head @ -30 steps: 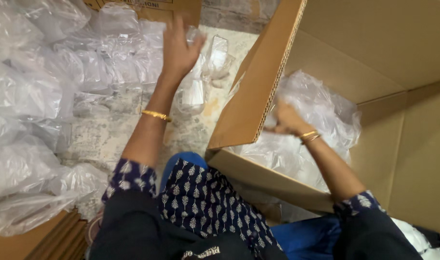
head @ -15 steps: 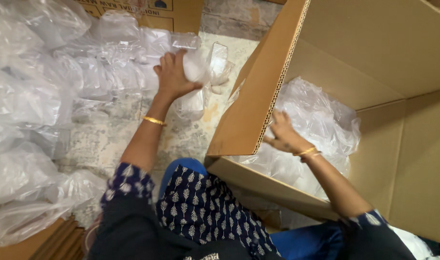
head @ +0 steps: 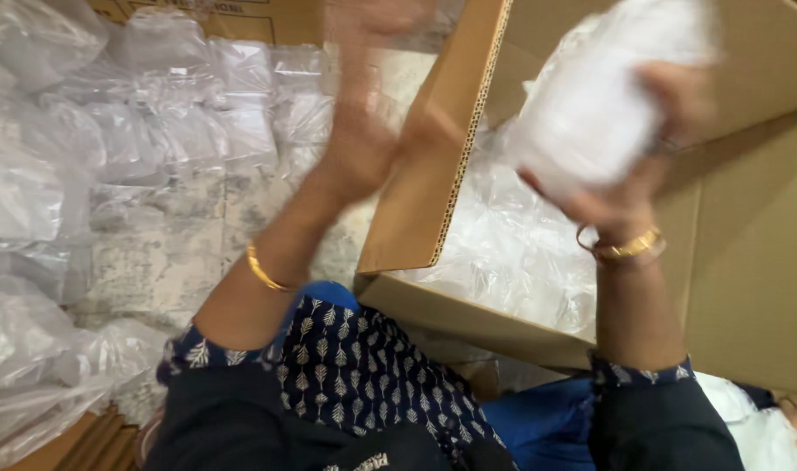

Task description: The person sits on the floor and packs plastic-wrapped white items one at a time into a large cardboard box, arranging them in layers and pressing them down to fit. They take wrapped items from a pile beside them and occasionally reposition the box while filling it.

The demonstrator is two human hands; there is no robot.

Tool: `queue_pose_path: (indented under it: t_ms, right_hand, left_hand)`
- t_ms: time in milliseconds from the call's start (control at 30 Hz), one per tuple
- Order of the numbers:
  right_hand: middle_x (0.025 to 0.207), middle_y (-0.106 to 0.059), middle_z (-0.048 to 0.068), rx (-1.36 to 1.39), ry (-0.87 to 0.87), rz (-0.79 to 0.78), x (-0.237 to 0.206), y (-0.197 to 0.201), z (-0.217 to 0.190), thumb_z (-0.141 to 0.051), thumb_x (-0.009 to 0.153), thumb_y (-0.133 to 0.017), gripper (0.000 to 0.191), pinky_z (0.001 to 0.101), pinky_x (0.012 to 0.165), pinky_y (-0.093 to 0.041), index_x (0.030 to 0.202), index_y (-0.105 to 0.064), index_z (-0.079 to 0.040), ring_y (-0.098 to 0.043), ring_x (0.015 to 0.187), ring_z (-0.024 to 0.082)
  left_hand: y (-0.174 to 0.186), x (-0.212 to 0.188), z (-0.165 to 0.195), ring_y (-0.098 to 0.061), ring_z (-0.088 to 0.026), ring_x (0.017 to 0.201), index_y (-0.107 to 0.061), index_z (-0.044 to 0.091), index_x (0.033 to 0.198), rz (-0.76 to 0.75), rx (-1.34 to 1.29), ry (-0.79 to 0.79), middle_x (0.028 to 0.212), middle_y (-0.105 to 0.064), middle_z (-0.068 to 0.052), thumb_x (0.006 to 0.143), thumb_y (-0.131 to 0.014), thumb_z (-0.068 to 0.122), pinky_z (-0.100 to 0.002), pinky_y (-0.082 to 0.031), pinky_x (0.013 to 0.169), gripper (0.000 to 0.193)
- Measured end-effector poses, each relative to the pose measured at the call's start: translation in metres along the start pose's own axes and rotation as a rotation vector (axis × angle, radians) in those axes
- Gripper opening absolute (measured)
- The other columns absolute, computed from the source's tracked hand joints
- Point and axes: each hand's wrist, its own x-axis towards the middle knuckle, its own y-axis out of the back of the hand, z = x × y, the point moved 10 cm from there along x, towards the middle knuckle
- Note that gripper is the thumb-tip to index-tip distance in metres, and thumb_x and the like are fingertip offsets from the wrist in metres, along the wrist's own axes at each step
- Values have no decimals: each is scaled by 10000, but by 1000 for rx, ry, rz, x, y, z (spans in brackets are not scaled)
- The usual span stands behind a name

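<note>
My right hand (head: 634, 187) is lifted above the open cardboard box (head: 747, 288) and grips a white plastic-wrapped packet (head: 595, 105), which is blurred by motion. My left hand (head: 359, 144) is raised next to the box's upright flap (head: 433, 174). It is also blurred, its fingers stretch upward, and I see nothing in it. Both wrists wear a gold bangle. More clear plastic packets (head: 503, 253) lie inside the box below my right hand.
Several clear plastic packets (head: 180, 131) lie spread over the pale patterned floor (head: 180, 262) at left, with more bags (head: 32, 375) at the lower left. Another cardboard box (head: 241, 13) stands at the far edge. My lap, in dark patterned cloth, fills the bottom.
My right hand has lifted a packet up out of the box. My left hand has let go of the packet on the floor and swung up toward the box flap.
</note>
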Motion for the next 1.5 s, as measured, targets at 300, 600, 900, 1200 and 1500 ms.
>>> queue_pose_path:
  t_ms: [300, 600, 900, 1200, 1500]
  right_hand:
    - [1652, -228, 320, -780, -27, -915, -147, -164, 238, -587, 807, -733, 680, 688, 1185, -189, 1275, -655, -99, -214, 1511, 524]
    - [1645, 8, 362, -738, -212, -1090, -203, -160, 236, -698, 899, -526, 941, 694, 1155, -16, 1584, -233, -123, 80, 1507, 522]
    - [1741, -178, 165, -241, 234, -213, -47, -53, -37, -449, 957, -805, 1025, 525, 1324, -194, 1668, -137, -132, -181, 1604, 356]
    - [1693, -214, 184, -19, 119, 151, -8, 16, -59, -535, 897, -860, 1004, 527, 1255, -280, 1650, -307, -167, -246, 1551, 392]
    - [1614, -256, 309, -720, 43, -387, -54, -92, 209, -495, 677, -865, 924, 647, 1183, -328, 1495, -566, -184, -297, 1458, 540]
  left_hand:
    - [48, -214, -297, -288, -573, 1315, -396, 126, 1482, -298, 1048, 970, 1475, -281, -325, 754, -813, 461, -748, -348, 932, 903]
    - [60, -252, -291, -335, -535, 1329, -411, 174, 1482, -215, 1053, 1024, 1576, -226, -279, 700, -830, 381, -682, -348, 1051, 911]
    - [45, -37, -42, -412, -309, 1427, -363, 53, 1530, 256, -444, 211, 1543, -384, -191, 906, -793, 251, -449, -442, 1176, 783]
    - [-39, 13, 39, -563, -323, 1266, -529, 66, 1385, -152, 190, -229, 1336, -598, -178, 973, -782, 284, -434, -456, 1117, 531]
    - [35, -119, -313, -437, -456, 1337, -437, 125, 1460, -354, 832, 766, 1463, -445, -219, 791, -832, 339, -538, -447, 1057, 806]
